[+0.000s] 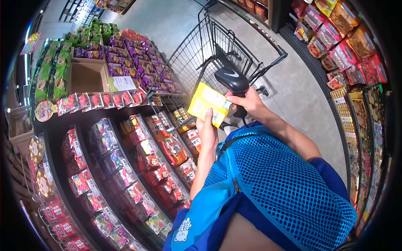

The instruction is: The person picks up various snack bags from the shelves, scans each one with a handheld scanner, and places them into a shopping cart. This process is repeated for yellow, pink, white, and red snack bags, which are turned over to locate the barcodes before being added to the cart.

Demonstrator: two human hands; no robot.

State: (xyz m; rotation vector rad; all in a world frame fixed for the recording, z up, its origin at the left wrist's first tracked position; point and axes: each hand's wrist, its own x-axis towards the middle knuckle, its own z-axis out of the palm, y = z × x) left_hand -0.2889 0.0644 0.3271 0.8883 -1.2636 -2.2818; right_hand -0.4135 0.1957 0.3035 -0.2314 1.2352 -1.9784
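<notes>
Apparently, the packet [204,100] is pinched by the left hand [207,130] at its near edge, perhaps to leave most print uncovered; just right, the scanner [233,80] is grasped by the right hand [250,103].

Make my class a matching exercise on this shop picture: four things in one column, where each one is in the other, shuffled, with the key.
Things
1. yellow packet
2. handheld scanner
3. wire cart
4. purple packets

Places
A. standing on the grey floor
B. piled on top of the display stand
C. gripped in the right hand
D. held by the left hand

Pairs: 1-D, 2-C, 3-A, 4-B
</notes>
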